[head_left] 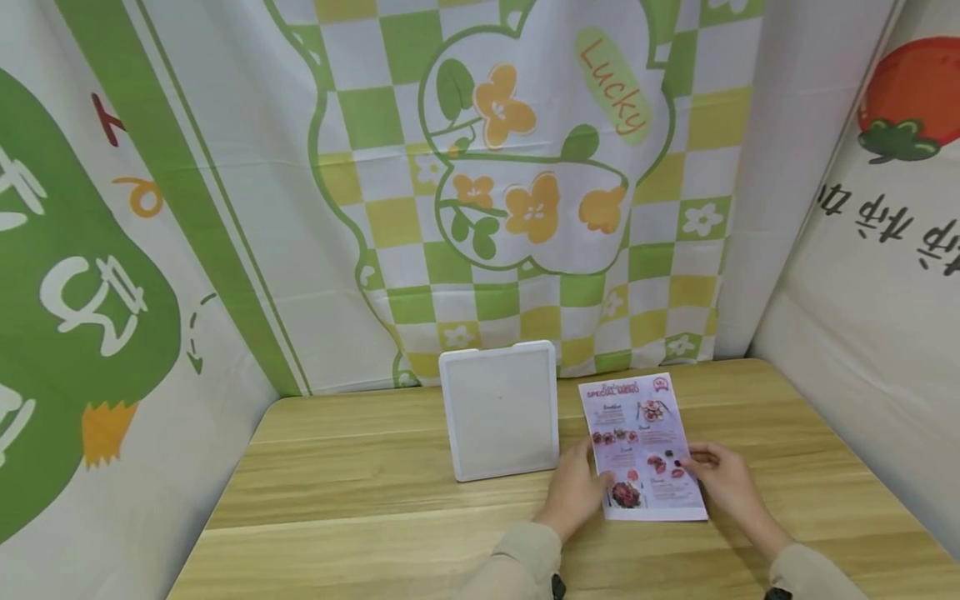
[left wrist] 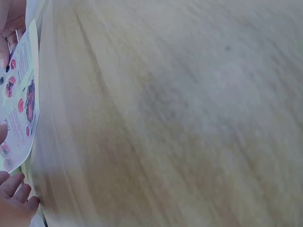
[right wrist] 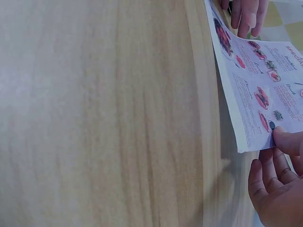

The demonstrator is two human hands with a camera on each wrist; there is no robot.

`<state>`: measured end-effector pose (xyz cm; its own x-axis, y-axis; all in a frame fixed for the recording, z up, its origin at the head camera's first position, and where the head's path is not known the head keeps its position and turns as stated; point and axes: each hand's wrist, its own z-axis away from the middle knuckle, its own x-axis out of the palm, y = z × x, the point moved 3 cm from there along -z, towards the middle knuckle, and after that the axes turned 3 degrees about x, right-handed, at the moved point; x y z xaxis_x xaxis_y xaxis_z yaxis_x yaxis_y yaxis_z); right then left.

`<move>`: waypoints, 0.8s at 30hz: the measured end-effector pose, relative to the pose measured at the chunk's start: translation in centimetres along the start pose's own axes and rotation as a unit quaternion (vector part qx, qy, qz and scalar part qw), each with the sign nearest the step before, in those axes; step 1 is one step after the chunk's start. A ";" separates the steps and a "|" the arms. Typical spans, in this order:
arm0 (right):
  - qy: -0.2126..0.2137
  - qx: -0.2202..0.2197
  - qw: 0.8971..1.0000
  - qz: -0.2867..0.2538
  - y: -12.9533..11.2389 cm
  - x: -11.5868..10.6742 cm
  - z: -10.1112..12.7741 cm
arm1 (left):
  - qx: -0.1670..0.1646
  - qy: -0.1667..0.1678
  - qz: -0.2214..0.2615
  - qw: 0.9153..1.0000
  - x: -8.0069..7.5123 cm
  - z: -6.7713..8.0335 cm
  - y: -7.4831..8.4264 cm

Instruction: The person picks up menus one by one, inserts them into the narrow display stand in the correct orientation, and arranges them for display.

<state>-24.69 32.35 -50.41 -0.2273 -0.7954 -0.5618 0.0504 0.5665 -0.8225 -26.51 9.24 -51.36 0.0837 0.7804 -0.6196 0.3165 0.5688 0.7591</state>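
Observation:
A printed menu sheet (head_left: pixel 637 442) with food pictures and the words "SPECIAL MENU" is held by its two side edges, low over the wooden table. My left hand (head_left: pixel 576 490) pinches the left edge, thumb on the printed face. On the opposite edge my right hand (head_left: pixel 723 483) does the same; in the right wrist view its thumb lies on top and its other fingers (right wrist: pixel 270 172) reach beneath the paper. Just left of the sheet stands a white-framed display board (head_left: pixel 501 412) with a blank pale face, leaning slightly back.
The light wooden table (head_left: pixel 337 500) reaches back to a green-and-yellow checkered curtain (head_left: pixel 405 225). Printed fabric walls (head_left: pixel 67 333) close in the left and right sides.

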 end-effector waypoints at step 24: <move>-0.004 0.056 0.997 -0.050 -0.8 -1.4 2.3 | -0.015 0.087 0.098 0.991 -1.0 0.6 0.5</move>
<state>-22.20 32.52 -49.12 -0.2284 -0.8484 -0.4776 0.1367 0.4578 -0.8785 -25.88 8.61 -50.50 -0.0241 0.9079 -0.4184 0.2821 0.4077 0.8684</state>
